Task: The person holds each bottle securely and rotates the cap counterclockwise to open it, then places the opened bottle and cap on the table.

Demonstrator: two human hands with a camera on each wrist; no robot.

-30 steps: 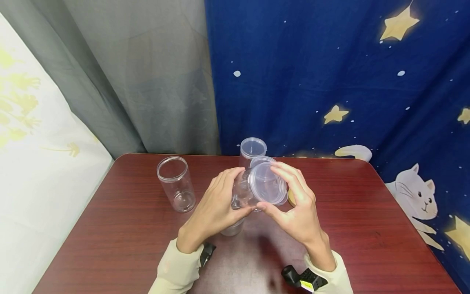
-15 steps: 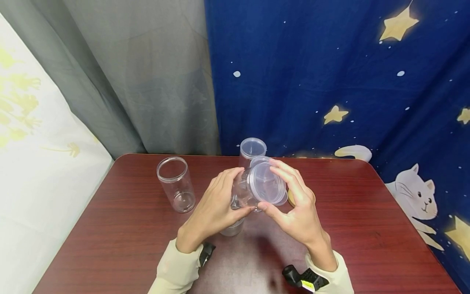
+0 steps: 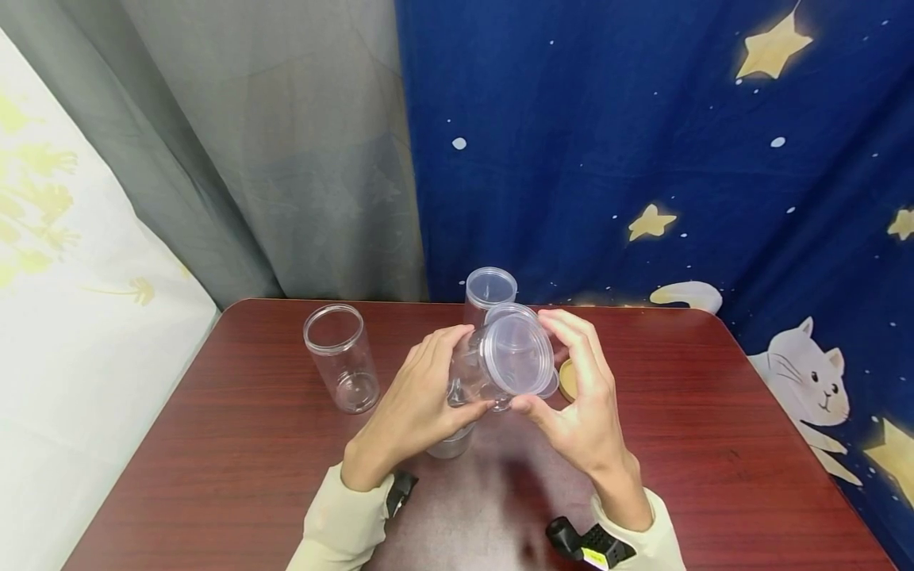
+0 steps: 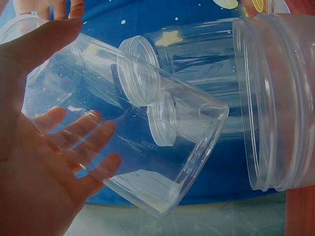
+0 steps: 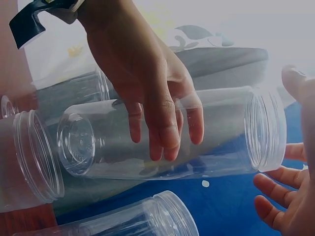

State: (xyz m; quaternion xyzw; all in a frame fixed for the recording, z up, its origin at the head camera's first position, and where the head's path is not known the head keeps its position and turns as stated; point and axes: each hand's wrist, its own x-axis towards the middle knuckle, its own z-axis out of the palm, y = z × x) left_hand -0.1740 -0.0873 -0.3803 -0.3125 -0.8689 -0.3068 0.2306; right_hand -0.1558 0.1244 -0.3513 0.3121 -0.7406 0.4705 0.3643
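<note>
Two hands hold one clear plastic jar (image 3: pixel 493 369) above the middle of the red-brown tabletop (image 3: pixel 236 444), tipped on its side with its capped mouth toward the camera. The left hand (image 3: pixel 417 404) wraps the jar's body, fingers curled over the top and thumb underneath; the left wrist view shows those fingers (image 4: pixel 83 142) through the transparent wall. The right hand (image 3: pixel 581 400) grips the translucent screw lid (image 3: pixel 517 357) at the jar's mouth, fingers arched over the far rim and thumb pressed on the near rim. In the right wrist view the jar (image 5: pixel 172 132) lies roughly level, base to the left and lidded end to the right, with the left hand (image 5: pixel 147 83) draped across it.

Other jars of the same kind stand on the tabletop. An open clear jar (image 3: pixel 341 358) stands upright near the back-left corner, well apart from the hands. A lidded jar (image 3: pixel 489 292) stands upright by the back edge, just behind the held one. Part of a further clear jar (image 3: pixel 450 444) shows beneath the left hand. A round tan lid (image 3: pixel 567 381) lies flat behind the right hand, mostly hidden.

Both forearms wear pale sleeves (image 3: pixel 336 523) with black wrist-mounted devices (image 3: pixel 589 543). Behind the tabletop hang a grey curtain (image 3: pixel 286 159) and a blue star-printed cloth (image 3: pixel 643 143).
</note>
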